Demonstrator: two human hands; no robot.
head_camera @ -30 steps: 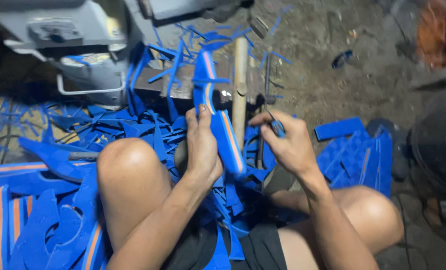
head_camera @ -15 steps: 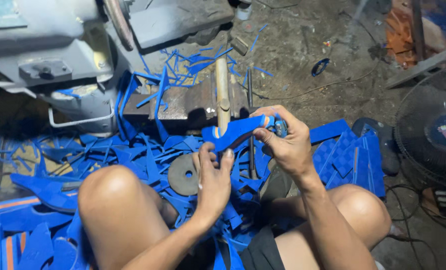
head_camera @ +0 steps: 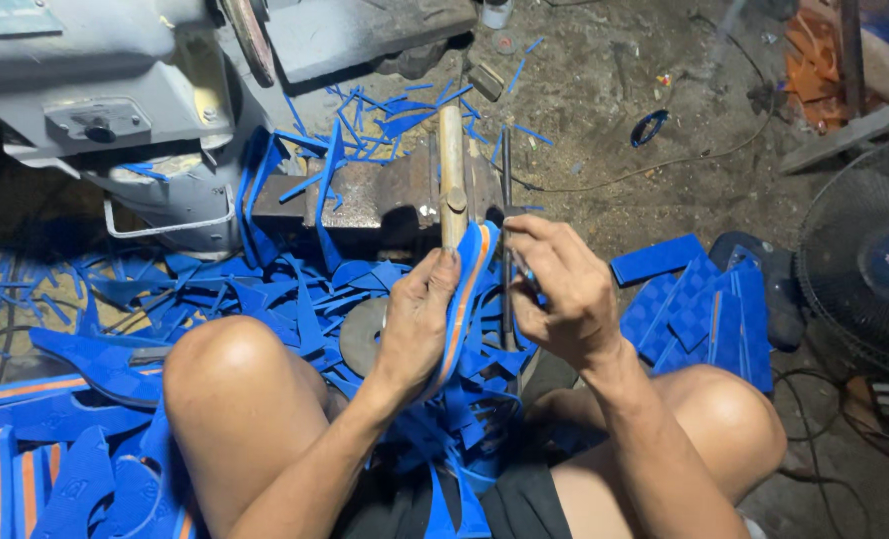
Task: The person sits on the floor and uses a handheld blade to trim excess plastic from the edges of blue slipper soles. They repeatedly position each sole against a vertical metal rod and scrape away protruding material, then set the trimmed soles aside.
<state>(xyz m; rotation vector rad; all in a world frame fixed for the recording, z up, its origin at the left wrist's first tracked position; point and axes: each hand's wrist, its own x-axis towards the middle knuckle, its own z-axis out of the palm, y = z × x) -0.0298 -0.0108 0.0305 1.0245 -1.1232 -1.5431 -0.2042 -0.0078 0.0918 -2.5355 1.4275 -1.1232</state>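
- The left hand (head_camera: 420, 319) wraps its fingers around a blue sole (head_camera: 461, 299) with an orange stripe, held on edge so that the rim faces the right hand; the grip is closed and firm, thumb along the side.
- The right hand (head_camera: 559, 294) pinches a thin blade (head_camera: 520, 268) against the sole's edge, fingers curled tightly; it appears to be set for trimming, judging by the angle.
- The sole stands just in front of the knees, above a heap of blue scraps (head_camera: 295, 299), which probably lie where they fall from the trimming.
- Behind the hands a dark metal block (head_camera: 365, 195) carries a wooden handle (head_camera: 451, 175), lying within easy reach.
- A grey machine (head_camera: 95, 90) stands at upper left; a pale rectangular plate with a knob sits on its front, and its markings are too small to tell.
- Stacked blue cut sheets (head_camera: 699, 304) with a raised tread pattern lie just beside the right knee.
- A black fan (head_camera: 864, 260) at the right edge has a round hub badge, dark blue with a red patch.
- Finished blue and orange soles (head_camera: 35, 399) lie flat at the lower left.
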